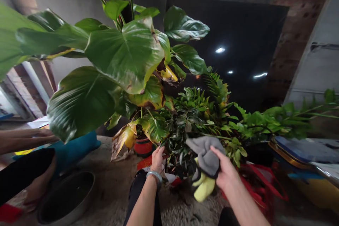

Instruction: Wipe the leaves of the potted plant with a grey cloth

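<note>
My left hand (158, 159), with a pale bangle at the wrist, is closed at the edge of a dark-leaved potted plant (182, 127), its fingertips pinching a small dark leaf. Bunched in my right hand (225, 169) is a grey and yellow cloth (209, 155), held in front of the same plant and slightly blurred. The plant's lower part is partly hidden behind the cloth. To the left of the plant, a tall plant with large green leaves (125, 51) stands in a red pot (143, 147); some of its lower leaves are yellow and brown.
At left, another person's arm (26, 137) and knee show beside a teal bag (76, 148). A wide metal basin (67, 196) rests on the rough floor. A red basket (261, 187) and stacked containers (299, 155) stand at right. Behind the plants are a dark panel (238, 42) and bricks.
</note>
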The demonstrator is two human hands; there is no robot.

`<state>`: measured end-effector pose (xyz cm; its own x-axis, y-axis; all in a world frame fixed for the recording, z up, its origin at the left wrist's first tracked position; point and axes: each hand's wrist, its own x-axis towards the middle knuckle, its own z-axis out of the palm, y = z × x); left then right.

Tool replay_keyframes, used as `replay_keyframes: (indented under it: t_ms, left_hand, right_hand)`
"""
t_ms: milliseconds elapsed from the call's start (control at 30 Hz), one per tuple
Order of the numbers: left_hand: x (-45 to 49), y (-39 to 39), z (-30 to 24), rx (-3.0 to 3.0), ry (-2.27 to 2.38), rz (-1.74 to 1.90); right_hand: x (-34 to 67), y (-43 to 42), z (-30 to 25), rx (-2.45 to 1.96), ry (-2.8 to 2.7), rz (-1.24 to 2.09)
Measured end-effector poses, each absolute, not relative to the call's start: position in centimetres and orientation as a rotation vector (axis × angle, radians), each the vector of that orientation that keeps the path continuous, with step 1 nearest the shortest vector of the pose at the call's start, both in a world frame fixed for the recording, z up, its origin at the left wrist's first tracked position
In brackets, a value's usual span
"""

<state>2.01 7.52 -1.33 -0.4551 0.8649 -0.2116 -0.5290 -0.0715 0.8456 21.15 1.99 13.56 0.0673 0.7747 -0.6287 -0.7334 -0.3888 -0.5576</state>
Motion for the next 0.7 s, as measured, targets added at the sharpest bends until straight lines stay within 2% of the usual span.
replay_keyframes:
  t_ms: [67, 167, 300, 400, 600, 700]
  left_hand:
    - [2.0, 7.5, -1.3, 0.432, 1.135, 1.720]
    - [2.0, 7.4, -1.1, 0.463, 1.106, 1.704]
    - [2.1, 7.2, -0.8, 0.452, 1.125, 1.691]
    - [2.1, 7.1, -0.7, 0.437, 1.146, 1.696]
    - [1.9, 7.0, -0.7, 0.467, 1.138, 1.704]
    - [1.9, 7.0, -0.7, 0.477, 1.121, 1.714]
  right_hand:
    - [20.2, -0.7, 12.8, -1.209, -0.028, 1.708]
    - [19.5, -2.4, 14.5, -1.229, -0.141, 1.809]
    - [20.5, 1.1, 18.3, -0.940, -0.411, 1.510]
    - [21.1, 3.8, 17.9, -0.901, -0.351, 1.404]
    - [19.6, -0.3, 11.7, -1.174, -0.098, 1.680]
    - [18.7, -2.6, 12.4, -1.206, -0.165, 1.870]
